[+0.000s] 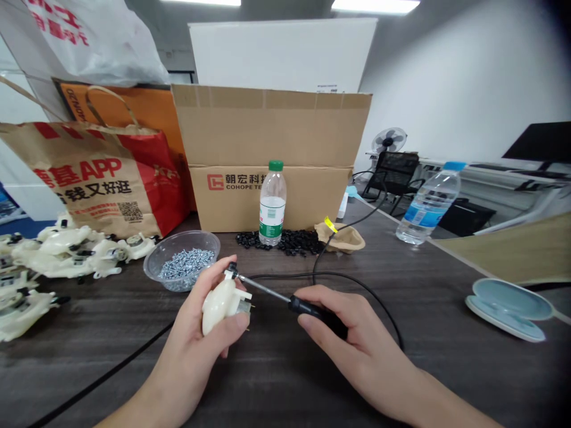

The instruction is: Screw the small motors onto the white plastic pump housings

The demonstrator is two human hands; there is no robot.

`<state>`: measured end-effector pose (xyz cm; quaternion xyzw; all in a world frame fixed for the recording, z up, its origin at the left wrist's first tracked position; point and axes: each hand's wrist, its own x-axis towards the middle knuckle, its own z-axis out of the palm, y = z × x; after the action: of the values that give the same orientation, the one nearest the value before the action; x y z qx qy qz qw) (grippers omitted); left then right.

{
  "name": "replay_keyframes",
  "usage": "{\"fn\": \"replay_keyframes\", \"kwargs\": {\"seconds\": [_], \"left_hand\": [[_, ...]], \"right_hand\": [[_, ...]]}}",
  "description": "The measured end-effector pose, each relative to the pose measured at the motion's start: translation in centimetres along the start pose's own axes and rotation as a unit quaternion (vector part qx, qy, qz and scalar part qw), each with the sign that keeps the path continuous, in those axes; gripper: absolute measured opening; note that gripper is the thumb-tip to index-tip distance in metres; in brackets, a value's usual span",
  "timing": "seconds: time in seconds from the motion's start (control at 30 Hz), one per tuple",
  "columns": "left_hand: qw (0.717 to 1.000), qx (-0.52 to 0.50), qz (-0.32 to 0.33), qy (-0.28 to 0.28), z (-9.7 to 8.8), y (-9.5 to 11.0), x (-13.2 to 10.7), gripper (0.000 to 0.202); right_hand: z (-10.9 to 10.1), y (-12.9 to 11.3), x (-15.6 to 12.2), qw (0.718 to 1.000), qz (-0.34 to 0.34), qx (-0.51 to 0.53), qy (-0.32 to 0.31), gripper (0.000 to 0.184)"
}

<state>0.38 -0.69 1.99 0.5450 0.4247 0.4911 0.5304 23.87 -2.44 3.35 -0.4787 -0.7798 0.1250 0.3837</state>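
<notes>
We see the left hand [196,342] with its grip pinching the cream part [217,306] above the surface [428,309], probably to brace it against the tool. Right hand [363,351]: grip closed round the handle of the screwdriver [319,315], tip at the black piece [232,268], slanted apparently to meet it squarely. Bowl [154,272] of screws [185,264] sits just beyond the left hand, likely for easy reach; we note black bits [300,241] farther back.
</notes>
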Motion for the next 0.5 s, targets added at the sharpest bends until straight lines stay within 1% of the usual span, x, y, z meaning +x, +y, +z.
{"fn": "replay_keyframes", "kwargs": {"seconds": [0.2,0.27,0.37,0.43,0.5], "left_hand": [[1.0,0.009,-0.018,-0.01,0.13,0.12,0.02,0.073],[1.0,0.021,-0.019,-0.013,0.14,0.1,0.13,0.073],[0.999,0.028,-0.02,-0.005,0.21,0.04,0.15,0.071],[0.999,0.029,-0.015,-0.006,0.27,0.04,0.04,0.057],[0.999,0.034,0.002,-0.01,0.3,0.15,-0.1,0.034]], "right_hand": [[0.35,0.68,-0.13,1.0,0.005,-0.015,0.01,0.021],[0.38,0.87,0.01,0.999,-0.018,-0.026,0.019,0.022],[0.29,0.98,0.07,0.995,-0.072,-0.06,0.039,0.024],[0.15,0.97,-0.05,0.991,-0.096,-0.079,0.05,0.019],[-0.06,0.94,-0.18,0.986,-0.124,-0.103,0.048,0.015]]}}
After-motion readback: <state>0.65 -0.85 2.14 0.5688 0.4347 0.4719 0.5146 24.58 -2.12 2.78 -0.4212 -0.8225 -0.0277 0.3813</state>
